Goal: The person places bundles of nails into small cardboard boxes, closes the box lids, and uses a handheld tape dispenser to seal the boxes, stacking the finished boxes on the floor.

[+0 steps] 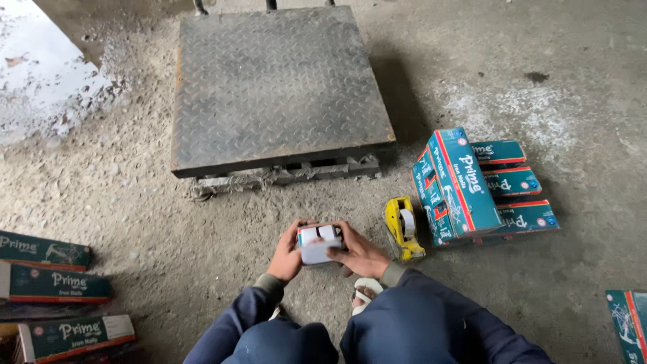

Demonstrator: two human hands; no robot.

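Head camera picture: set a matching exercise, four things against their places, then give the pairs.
Things:
1. small white box
2. yellow tape dispenser
3. metal platform
4. stack of teal boxes

Places:
A. far side of the concrete floor
B. between left hand and right hand
C. right of the dispenser
D. just right of the right hand

Pairs: 1-B, 2-D, 3-A, 4-C

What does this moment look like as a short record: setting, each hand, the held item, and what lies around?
setting: rough concrete floor, person crouched
left hand: grips the left side of the small white box
right hand: grips the box's right side
in front: metal platform scale, nothing on it
right of hands: yellow tape dispenser, then stacked teal boxes
far left: more teal cartons in a row
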